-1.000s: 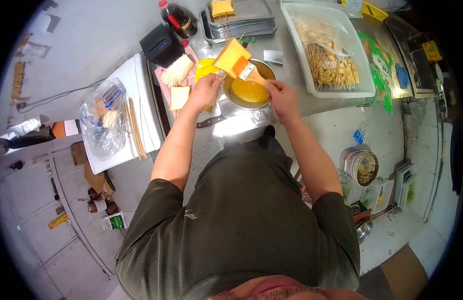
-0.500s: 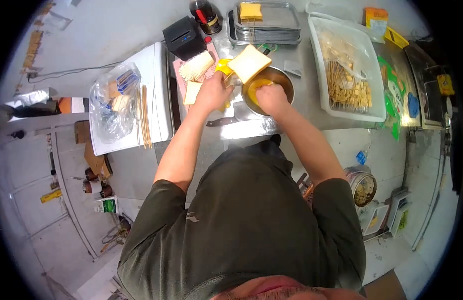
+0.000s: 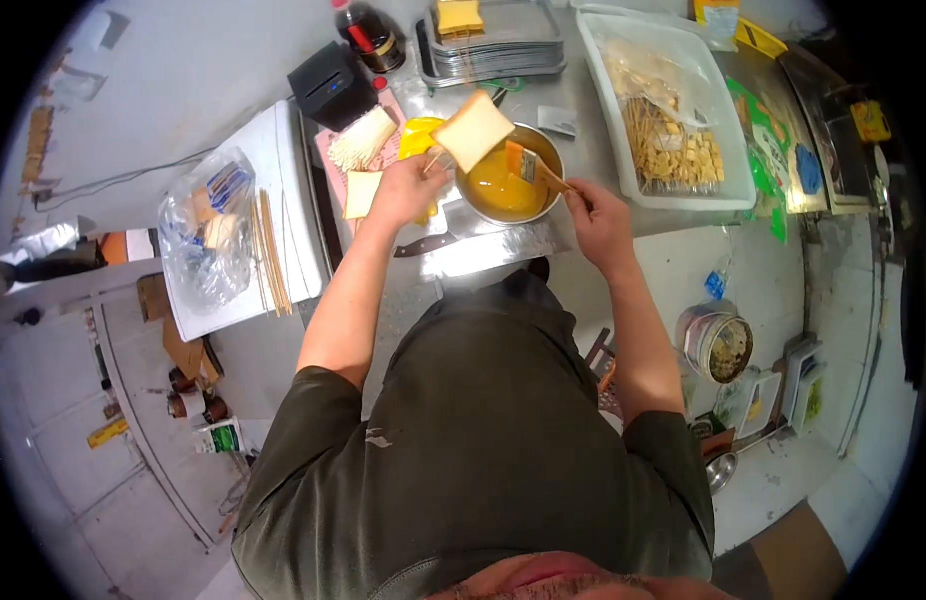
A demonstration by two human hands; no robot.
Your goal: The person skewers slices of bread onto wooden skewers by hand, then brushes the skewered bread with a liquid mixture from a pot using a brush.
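My left hand (image 3: 408, 192) is closed on thin wooden skewers that carry a square bread slice (image 3: 473, 132). The slice is tilted over the left rim of a metal bowl (image 3: 554, 152), which holds yellow liquid (image 3: 505, 192). My right hand (image 3: 600, 225) grips a flat brush (image 3: 531, 166) by its wooden handle, with the bristle end above the liquid. Left of my left hand lie another bread slice (image 3: 362, 194) and a bundle of pale thin strands (image 3: 363, 138). A yellow packet (image 3: 417, 138) is just behind that hand, and a knife (image 3: 425, 245) lies in front.
Stacked metal trays (image 3: 498, 62) hold a bread slice at the back. A white bin (image 3: 688, 200) of skewered food stands right. A black box-shaped device (image 3: 333, 88) and a dark bottle (image 3: 368, 38) are back left. Loose skewers (image 3: 270, 255) lie beside a plastic bag (image 3: 208, 240).
My right hand has come up out of the bowl and moved right, so the brush now shows. My left hand still holds the skewered bread. The whole view has shifted slightly.
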